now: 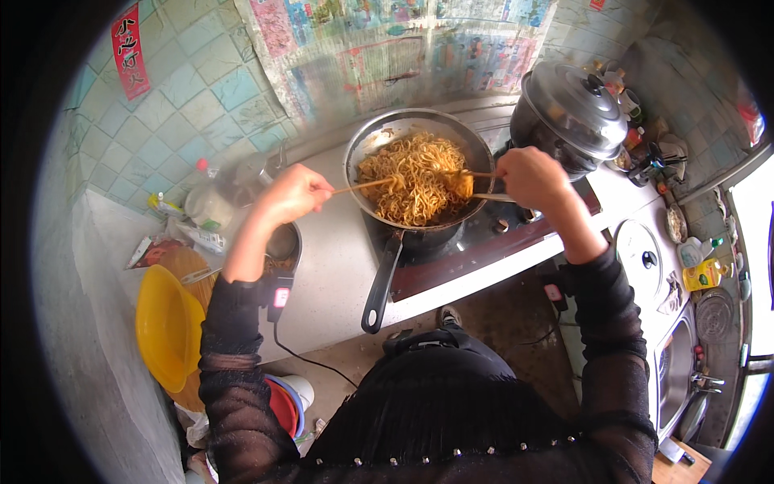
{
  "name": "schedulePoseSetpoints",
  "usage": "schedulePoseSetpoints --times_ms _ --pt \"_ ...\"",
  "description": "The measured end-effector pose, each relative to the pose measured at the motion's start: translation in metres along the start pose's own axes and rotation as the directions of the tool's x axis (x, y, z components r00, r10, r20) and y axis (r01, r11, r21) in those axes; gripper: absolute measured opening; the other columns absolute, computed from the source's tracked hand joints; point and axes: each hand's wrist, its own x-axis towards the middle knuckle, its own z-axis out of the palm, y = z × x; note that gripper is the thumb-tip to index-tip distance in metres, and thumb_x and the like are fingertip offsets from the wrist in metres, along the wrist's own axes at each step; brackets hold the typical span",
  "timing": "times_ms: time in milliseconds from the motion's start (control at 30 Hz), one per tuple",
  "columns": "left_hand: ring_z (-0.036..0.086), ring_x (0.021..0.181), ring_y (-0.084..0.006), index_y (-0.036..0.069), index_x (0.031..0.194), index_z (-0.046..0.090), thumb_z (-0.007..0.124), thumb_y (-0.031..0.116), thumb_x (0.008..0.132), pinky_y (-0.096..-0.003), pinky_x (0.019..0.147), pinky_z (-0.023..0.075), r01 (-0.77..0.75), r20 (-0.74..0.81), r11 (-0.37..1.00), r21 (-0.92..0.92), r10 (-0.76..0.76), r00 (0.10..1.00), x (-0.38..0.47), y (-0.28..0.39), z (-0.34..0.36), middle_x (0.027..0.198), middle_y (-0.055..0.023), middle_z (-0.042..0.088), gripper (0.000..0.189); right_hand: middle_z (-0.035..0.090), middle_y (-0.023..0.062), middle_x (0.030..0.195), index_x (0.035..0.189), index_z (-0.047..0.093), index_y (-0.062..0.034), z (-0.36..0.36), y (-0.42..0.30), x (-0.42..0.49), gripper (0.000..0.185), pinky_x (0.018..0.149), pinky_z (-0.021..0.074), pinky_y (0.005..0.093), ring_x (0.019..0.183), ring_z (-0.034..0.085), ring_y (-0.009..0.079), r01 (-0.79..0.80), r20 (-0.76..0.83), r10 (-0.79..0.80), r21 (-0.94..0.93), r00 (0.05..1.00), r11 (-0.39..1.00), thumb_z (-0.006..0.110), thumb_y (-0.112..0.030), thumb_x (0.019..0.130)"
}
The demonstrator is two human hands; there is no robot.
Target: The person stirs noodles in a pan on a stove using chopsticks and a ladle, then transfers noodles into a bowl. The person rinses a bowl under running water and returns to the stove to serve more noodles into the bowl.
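A frying pan [382,284] with a black handle sits on the glass-topped stove, full of browned noodles [417,175]. From the left, my left hand [297,192] grips a thin wooden chopstick [363,185] whose tip is in the noodles. At the pan's right rim, my right hand [535,175] holds another wooden chopstick [481,174], its tip against a clump of noodles. Below it a light-coloured utensil handle [493,197] reaches from the pan to my right hand; whether my fingers hold it too, I cannot tell.
A large lidded steel pot [568,115] stands right of the pan. Another pan [296,248] lies under my left forearm, near a yellow plastic basin [166,327]. Farther right are a glass lid [638,260], bottles and a sink [676,369]. A cable hangs at the counter's front.
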Motion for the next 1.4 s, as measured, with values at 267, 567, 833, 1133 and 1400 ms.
schedulePoseSetpoints --times_ms 267,567,833,1133,1400 --pt "0.054 0.059 -0.0081 0.002 0.097 0.069 0.061 0.014 0.088 -0.0247 0.054 0.0425 -0.154 -0.212 0.968 -0.196 0.111 0.971 0.013 0.012 0.006 0.067 -0.002 0.062 0.018 0.068 0.0168 0.077 0.095 0.07 -0.0029 0.039 -0.017 0.014 0.021 0.068 0.0515 0.0316 0.07 0.067 0.0217 0.098 -0.33 0.112 0.557 0.938 0.825 0.062 -0.011 0.078" --pt "0.05 0.064 -0.0048 -0.002 0.101 0.067 0.061 0.013 0.09 -0.0203 0.059 0.0409 -0.492 -0.505 0.848 -0.199 0.341 0.793 -0.016 0.043 -0.046 0.071 0.0031 0.058 0.02 0.068 0.0111 0.073 0.097 0.07 -0.0038 -0.052 -0.007 0.009 0.019 0.064 0.0488 0.0277 0.064 0.062 0.0152 0.125 -0.477 0.162 0.514 0.864 0.848 0.062 -0.012 0.081" --pt "0.054 0.061 -0.0082 -0.003 0.099 0.067 0.059 0.009 0.088 -0.0255 0.058 0.0441 -0.157 -0.176 0.976 -0.149 0.13 0.976 -0.008 0.014 -0.024 0.068 -0.0025 0.062 0.018 0.067 0.0188 0.082 0.093 0.069 -0.0046 -0.029 0.003 0.013 0.019 0.073 0.0515 0.0372 0.079 0.066 0.0327 0.112 -0.375 -0.005 0.264 0.927 0.958 0.057 -0.011 0.081" --pt "0.058 0.063 -0.0099 -0.002 0.096 0.068 0.063 0.013 0.087 -0.0269 0.06 0.0469 -0.199 -0.052 0.979 0.034 0.201 0.978 0.021 0.036 0.027 0.069 -0.0053 0.064 0.019 0.066 0.0181 0.083 0.083 0.063 -0.0046 0.038 -0.045 0.03 0.013 0.068 0.0548 0.0422 0.078 0.066 0.0345 0.22 -0.171 -0.211 0.036 0.962 0.975 0.052 -0.007 0.078" --pt "0.057 0.062 -0.0092 -0.003 0.096 0.068 0.062 0.01 0.087 -0.0256 0.06 0.0462 -0.029 -0.083 0.999 -0.044 0.025 0.996 0.008 0.001 0.004 0.069 -0.0038 0.064 0.017 0.065 0.0149 0.082 0.088 0.067 -0.0079 -0.001 -0.01 -0.045 0.017 0.07 0.0523 0.0425 0.079 0.065 0.0326 0.164 -0.21 -0.125 0.184 0.97 0.969 0.054 -0.008 0.079"
